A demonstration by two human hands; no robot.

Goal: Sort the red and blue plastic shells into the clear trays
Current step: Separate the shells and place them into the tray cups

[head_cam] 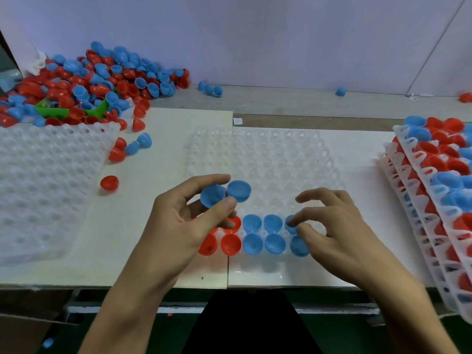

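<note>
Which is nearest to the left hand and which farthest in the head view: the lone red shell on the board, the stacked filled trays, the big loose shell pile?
1. Lone red shell, just left of the left hand.
2. Big loose shell pile, far back left.
3. Stacked filled trays, at the right edge, beyond the right hand.

Smooth, matt-looking blue plastic half-shells (251,223) and red plastic half-shells (230,244) are sitting in the translucent, slightly glossy clear plastic dimpled tray (268,159); under that tray, the flat white board (255,277) is showing a glossy sheen.
</note>
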